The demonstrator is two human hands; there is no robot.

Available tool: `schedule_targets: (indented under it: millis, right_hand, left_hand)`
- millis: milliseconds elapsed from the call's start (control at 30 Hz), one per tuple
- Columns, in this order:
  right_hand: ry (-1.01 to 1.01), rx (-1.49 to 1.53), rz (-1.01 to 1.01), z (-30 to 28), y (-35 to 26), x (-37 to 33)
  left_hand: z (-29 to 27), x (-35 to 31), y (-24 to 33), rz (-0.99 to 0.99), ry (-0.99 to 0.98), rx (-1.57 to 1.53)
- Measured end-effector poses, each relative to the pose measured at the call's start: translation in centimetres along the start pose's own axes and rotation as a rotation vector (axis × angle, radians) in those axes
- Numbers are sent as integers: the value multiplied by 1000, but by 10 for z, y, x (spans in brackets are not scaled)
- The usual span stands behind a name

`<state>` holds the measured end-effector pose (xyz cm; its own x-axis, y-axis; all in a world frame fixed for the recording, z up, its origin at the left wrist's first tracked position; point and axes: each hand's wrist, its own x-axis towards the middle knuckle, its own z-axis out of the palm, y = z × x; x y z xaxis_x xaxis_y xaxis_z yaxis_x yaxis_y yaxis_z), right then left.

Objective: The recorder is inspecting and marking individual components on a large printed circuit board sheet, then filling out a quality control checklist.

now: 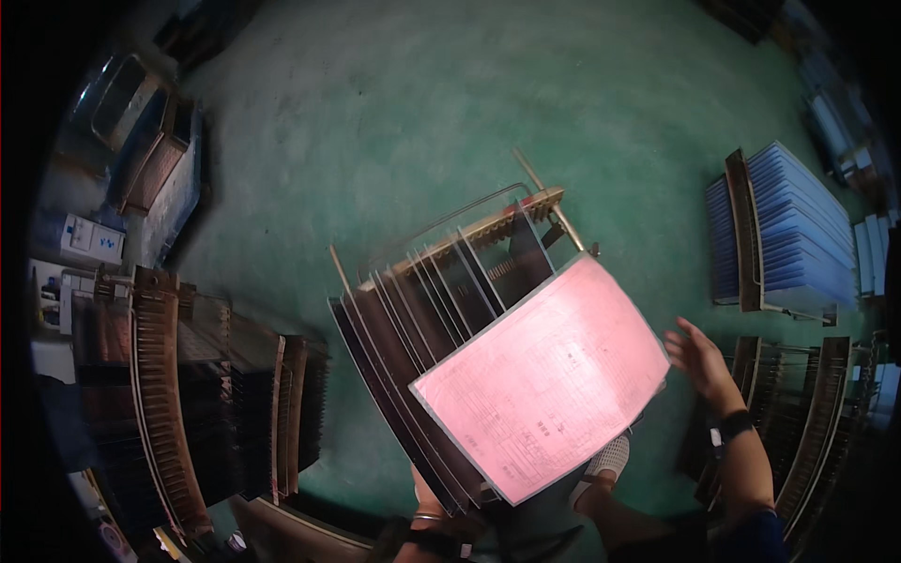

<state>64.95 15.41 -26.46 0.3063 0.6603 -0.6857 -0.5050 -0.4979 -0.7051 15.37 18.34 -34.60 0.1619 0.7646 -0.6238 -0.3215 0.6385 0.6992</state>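
A slotted metal rack [488, 228] stands in front of me, with several thin dark panels [399, 328] upright and spaced apart in it. Across its right part lies a pink printed sheet [554, 385] in a clear, pale-edged sleeve, tilted and catching the light. My right hand [696, 361] is just beyond the sheet's right edge, fingers stretched out, with nothing visible in it. At the near left corner of the rack is my left hand [425, 493]. The panels hide its fingers, so I cannot make out its grip.
Racks with dark panels [155, 375] stand on the left. To the right is a rack of blue panels [793, 225], with another slotted rack [817, 413] nearer. A brown-edged container [155, 169] sits at far left on the green floor [375, 113]. My shoe [610, 455] shows below the sheet.
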Motion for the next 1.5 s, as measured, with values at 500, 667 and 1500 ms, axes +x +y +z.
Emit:
schedule_targets:
  millis: [500,667,1500]
  right_hand:
    - [582,-752,-473,58,68,-87]
    - [618,-829,-326,87,42,-110]
    - [848,690,22,93,213,-116]
  left_hand:
    - [164,-97,-138,-549,57,205]
    - [146,-91,-21,-693,-968,768]
    - [34,66,113,148,-62,1084]
